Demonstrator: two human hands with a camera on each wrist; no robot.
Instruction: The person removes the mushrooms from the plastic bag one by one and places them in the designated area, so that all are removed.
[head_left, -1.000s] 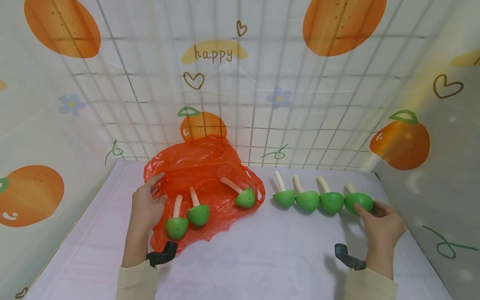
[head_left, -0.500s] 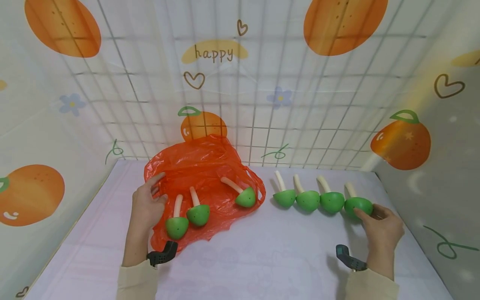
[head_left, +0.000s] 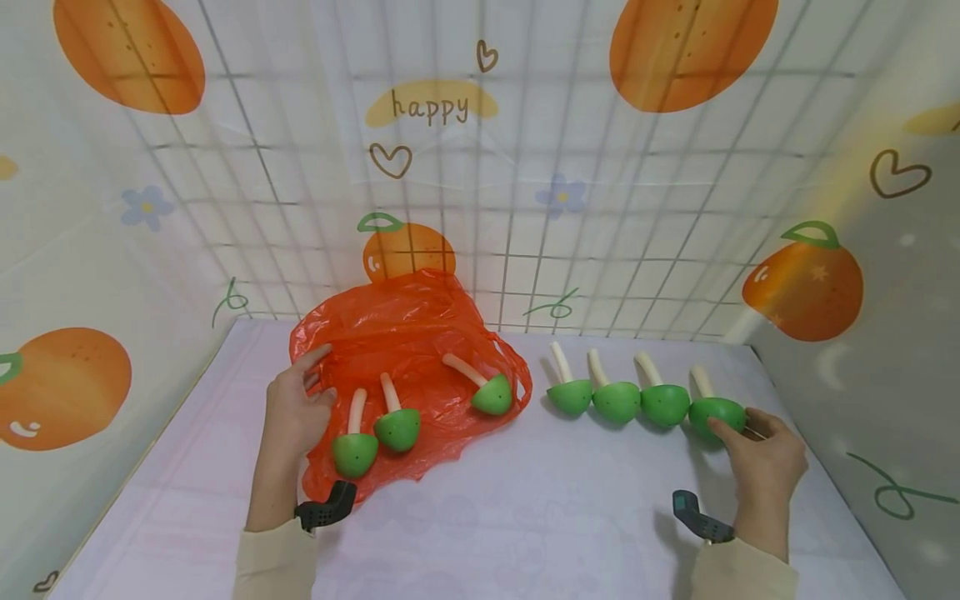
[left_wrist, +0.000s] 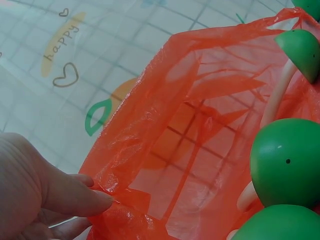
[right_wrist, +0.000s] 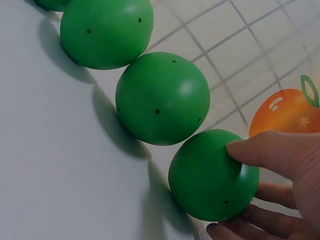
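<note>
My right hand (head_left: 768, 450) grips the green cap of the rightmost toy mushroom (head_left: 712, 410), thumb on the near side and fingers round the right side. In the right wrist view the thumb (right_wrist: 255, 150) presses the cap, and the fingers curl beneath it. This mushroom ends a row of green-capped mushrooms (head_left: 617, 402) with pale stems pointing back. My left hand (head_left: 296, 412) pinches the left edge of a red plastic bag (left_wrist: 145, 145) between thumb and fingers. Three more mushrooms lie on the bag, one (head_left: 492, 395) at its right and two (head_left: 354, 455) at its front left.
A white table (head_left: 510, 525) bears everything. Behind it stands a wire grid (head_left: 517, 242) covered by a cloth printed with oranges, and cloth walls rise left and right. A dark strap device sits on each wrist, such as the left wrist camera (head_left: 330, 506).
The mushroom in my right hand has tipped slightly, so more of its stem shows, and the hand has shifted a little with it. My left hand and the bag stay put.
</note>
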